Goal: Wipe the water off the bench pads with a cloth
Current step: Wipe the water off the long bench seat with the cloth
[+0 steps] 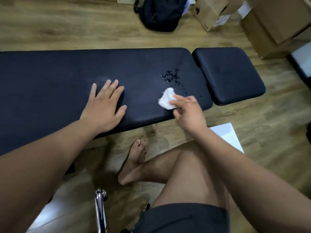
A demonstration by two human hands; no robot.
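The left hand (106, 105) is laid flat on the long back pad (50, 78) of the padded desk, with the fingers straight and spread and nothing held. It is judged to be there for steadying. Further right on the same pad, a cluster of water drops (171, 79) is seen beaded on the dark covering (a smooth, vinyl-like skin, probably slick when wet, so the water should lift off readily).

Just nearer than the drops, close to the pad's front edge, a small crumpled white cloth (166, 99) is pressed to the surface, apart from the main cluster. It is judged soft, light and absorbent, and best taken by its near side so that the far part is left free for wiping. It is pinched there by the right hand (188, 111), whose thumb and fingers are curled round it.

On the short seat pad (230, 74), furthest right, no water can be made out with certainty.
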